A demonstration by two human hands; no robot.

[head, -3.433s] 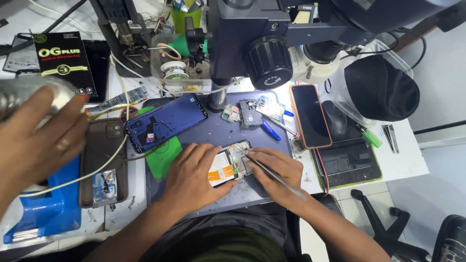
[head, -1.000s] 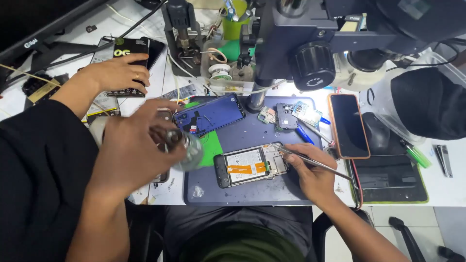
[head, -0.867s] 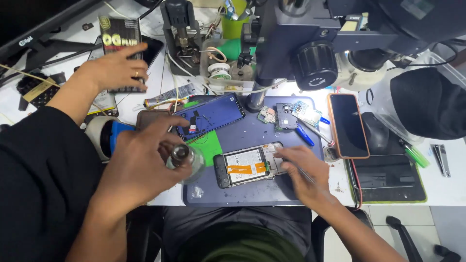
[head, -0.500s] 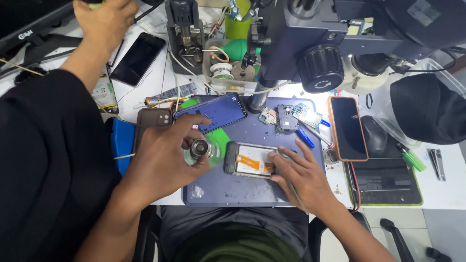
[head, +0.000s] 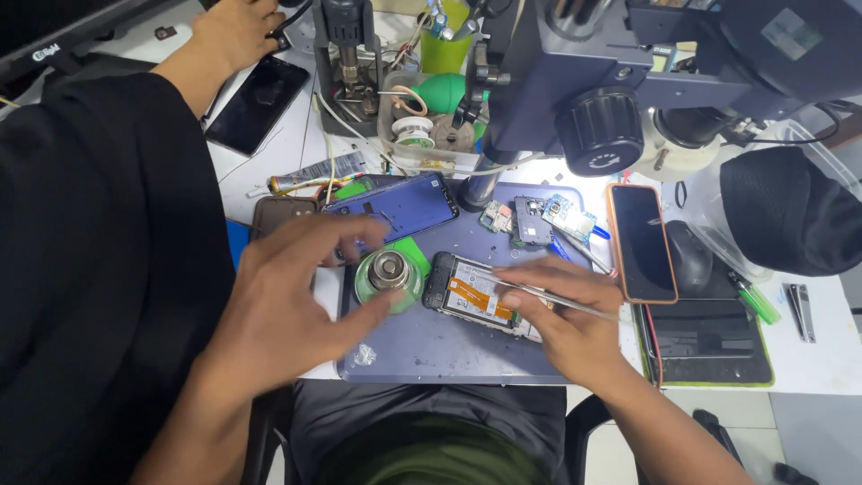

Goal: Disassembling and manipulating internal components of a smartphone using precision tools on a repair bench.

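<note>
My left hand [head: 287, 296] hovers with its fingers spread around a round green dispenser bottle with a metal top [head: 388, 274]. The thumb is at the bottle's near side and the hand is blurred. The bottle stands on a grey-blue work mat [head: 422, 355]. Just right of it lies an opened phone [head: 467, 296] with orange and white parts showing. My right hand [head: 566, 323] rests on that phone's right end, gripping thin metal tweezers [head: 575, 307] that point left over it.
A blue phone back cover [head: 395, 208] and small circuit boards [head: 539, 216] lie behind the phone. A microscope [head: 593, 90] looms above. An orange-edged phone [head: 642, 242] and a black cap [head: 790, 216] sit to the right. A co-worker's black sleeve fills the left; their hand [head: 233, 31] reaches far back.
My left hand brought the green bottle in from the left, set it on the mat beside the phone and loosened its grip. The co-worker's hand drew back toward the far edge.
</note>
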